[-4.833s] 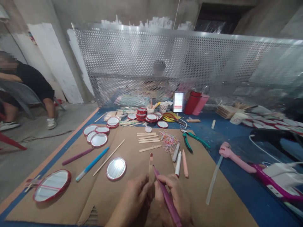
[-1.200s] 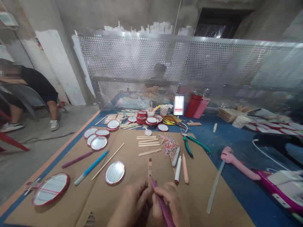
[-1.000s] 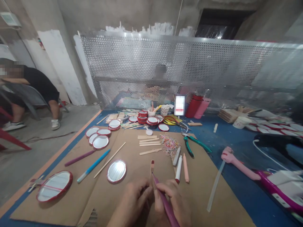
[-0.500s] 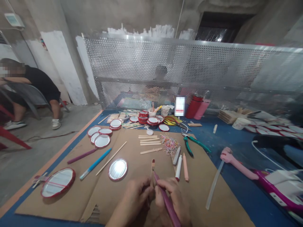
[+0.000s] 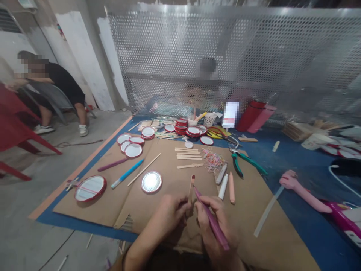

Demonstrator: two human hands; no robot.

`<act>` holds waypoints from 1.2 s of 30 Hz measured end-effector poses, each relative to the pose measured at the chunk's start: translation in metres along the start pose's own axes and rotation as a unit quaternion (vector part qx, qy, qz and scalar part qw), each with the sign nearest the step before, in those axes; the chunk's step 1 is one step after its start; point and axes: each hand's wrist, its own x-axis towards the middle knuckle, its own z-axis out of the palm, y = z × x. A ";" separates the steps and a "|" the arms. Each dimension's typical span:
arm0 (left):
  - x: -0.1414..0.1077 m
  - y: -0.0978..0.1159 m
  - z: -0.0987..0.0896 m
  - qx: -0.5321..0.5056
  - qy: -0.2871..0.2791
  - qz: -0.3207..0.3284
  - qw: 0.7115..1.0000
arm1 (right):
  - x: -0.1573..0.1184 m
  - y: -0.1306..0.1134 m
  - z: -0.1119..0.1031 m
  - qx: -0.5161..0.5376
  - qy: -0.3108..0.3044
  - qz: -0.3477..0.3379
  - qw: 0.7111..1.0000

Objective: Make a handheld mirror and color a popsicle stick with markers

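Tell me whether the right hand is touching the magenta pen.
Touching. The head view shows the right hand closed around the magenta pen, holding it with its tip pointing forward.
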 end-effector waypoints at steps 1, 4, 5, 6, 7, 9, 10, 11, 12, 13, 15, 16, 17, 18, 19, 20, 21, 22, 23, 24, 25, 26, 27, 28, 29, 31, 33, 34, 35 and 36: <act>0.000 0.000 0.000 0.006 0.002 0.001 1.000 | 0.000 0.000 0.000 -0.001 -0.004 -0.001 1.000; -0.001 0.000 0.000 0.021 0.006 0.000 1.000 | 0.000 0.002 0.000 -0.009 -0.002 -0.009 1.000; -0.001 0.000 0.000 0.023 0.005 0.000 1.000 | 0.000 0.002 -0.001 -0.011 0.001 -0.012 1.000; -0.001 0.000 0.000 0.025 0.005 0.000 1.000 | 0.000 0.003 -0.001 -0.013 0.002 -0.010 1.000; -0.001 0.000 0.000 0.025 0.005 0.001 1.000 | 0.000 0.003 -0.001 -0.017 0.003 -0.006 1.000; -0.001 0.001 0.000 0.026 0.006 0.005 1.000 | 0.001 0.004 -0.001 -0.026 -0.005 0.008 1.000; -0.001 0.001 0.000 0.024 0.007 0.005 1.000 | 0.001 0.004 -0.001 -0.029 -0.008 0.012 0.999; -0.001 0.001 0.000 0.021 0.008 0.005 1.000 | 0.001 0.004 0.000 -0.030 -0.009 0.009 0.999; -0.002 0.002 0.000 0.018 0.008 0.004 1.000 | 0.001 0.005 0.000 -0.028 -0.012 0.003 1.000; -0.002 0.002 0.000 0.016 0.007 0.003 1.000 | 0.002 0.005 0.001 -0.024 -0.015 -0.003 1.000; -0.002 0.002 -0.001 0.011 0.006 0.002 1.000 | 0.003 0.005 0.002 -0.019 -0.019 -0.010 1.000; -0.002 0.002 0.000 0.010 0.004 0.001 1.000 | 0.003 0.005 0.002 -0.021 -0.021 -0.013 0.999; -0.002 0.002 0.000 0.008 0.004 0.001 1.000 | 0.004 0.004 0.002 -0.025 -0.024 -0.014 0.999; -0.002 0.001 0.000 0.006 0.005 -0.001 1.000 | 0.004 0.004 0.002 -0.031 -0.023 -0.015 0.999; -0.002 0.001 0.000 0.002 0.006 -0.004 1.000 | 0.004 0.003 0.002 -0.037 -0.019 -0.014 0.999; -0.002 0.000 0.000 -0.002 0.006 -0.009 1.000 | 0.004 0.002 0.002 -0.042 -0.017 -0.006 0.999; -0.002 0.000 0.001 -0.008 0.005 -0.015 1.000 | 0.004 0.002 0.002 -0.042 -0.010 0.009 0.999; -0.002 0.000 0.001 -0.013 0.003 -0.020 1.000 | 0.004 0.001 0.002 -0.039 -0.001 0.026 0.999; -0.002 0.000 0.001 -0.017 0.001 -0.025 1.000 | 0.004 0.002 0.002 -0.032 0.009 0.039 0.999; -0.003 0.001 0.001 -0.019 -0.001 -0.026 0.999 | 0.003 0.002 0.002 -0.023 0.015 0.045 0.999; -0.003 0.001 0.001 -0.019 -0.002 -0.024 1.000 | 0.003 0.002 0.002 -0.014 0.016 0.044 0.999; -0.003 0.002 0.001 -0.018 0.000 -0.021 1.000 | 0.002 0.003 0.002 -0.007 0.011 0.036 0.999; -0.003 0.002 0.000 -0.018 0.002 -0.016 1.000 | 0.002 0.003 0.002 -0.005 0.002 0.027 1.000; -0.003 0.003 0.000 -0.016 0.005 -0.012 1.000 | 0.002 0.004 0.003 -0.007 -0.009 0.019 1.000; -0.003 0.004 -0.001 -0.013 0.007 -0.009 1.000 | 0.002 0.004 0.003 -0.010 -0.019 0.015 1.000; -0.003 0.005 -0.001 -0.010 0.008 -0.011 1.000 | 0.002 0.004 0.004 -0.024 -0.027 0.012 0.999; -0.003 0.006 -0.001 -0.011 0.006 -0.015 1.000 | 0.003 0.004 0.004 -0.033 -0.021 0.019 0.999; -0.003 0.006 -0.001 -0.013 0.005 -0.018 1.000 | 0.003 0.004 0.004 -0.033 -0.015 0.024 0.999; -0.002 0.006 -0.001 -0.016 0.004 -0.018 1.000 | 0.003 0.004 0.004 -0.030 -0.007 0.027 0.999; -0.002 0.006 -0.001 -0.017 0.003 -0.017 1.000 | 0.003 0.004 0.003 -0.025 -0.001 0.029 0.999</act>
